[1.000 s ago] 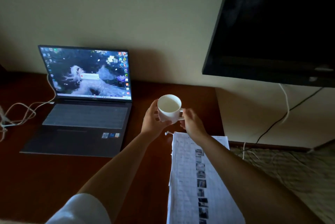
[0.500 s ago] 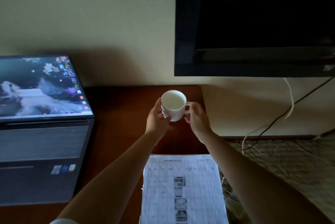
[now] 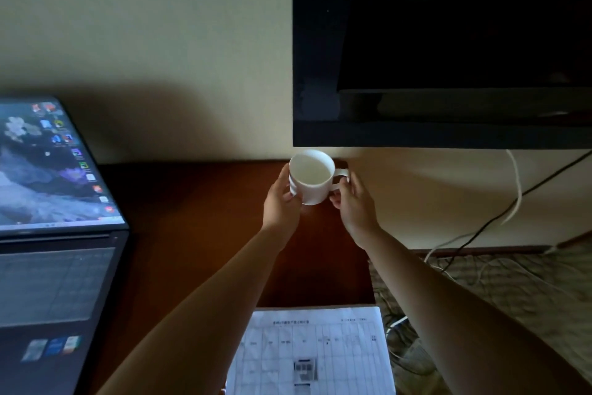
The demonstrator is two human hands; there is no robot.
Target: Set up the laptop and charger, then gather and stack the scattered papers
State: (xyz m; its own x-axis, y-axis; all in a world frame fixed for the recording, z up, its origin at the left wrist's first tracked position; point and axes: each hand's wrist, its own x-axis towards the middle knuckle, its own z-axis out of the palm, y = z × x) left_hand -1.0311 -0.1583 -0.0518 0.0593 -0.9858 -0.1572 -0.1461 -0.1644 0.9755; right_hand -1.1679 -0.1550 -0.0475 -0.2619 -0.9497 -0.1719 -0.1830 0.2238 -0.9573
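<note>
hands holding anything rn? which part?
Yes, both hold the white mug. The left hand grips the body on its left side; the right hand pinches the handle on the right.

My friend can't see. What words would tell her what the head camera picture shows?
Two hands hold a white cup above the far right corner of a brown desk: the left hand grips its side, the right hand its handle. An open laptop sits left, a printed paper lies near, and a dark TV hangs above.
</note>
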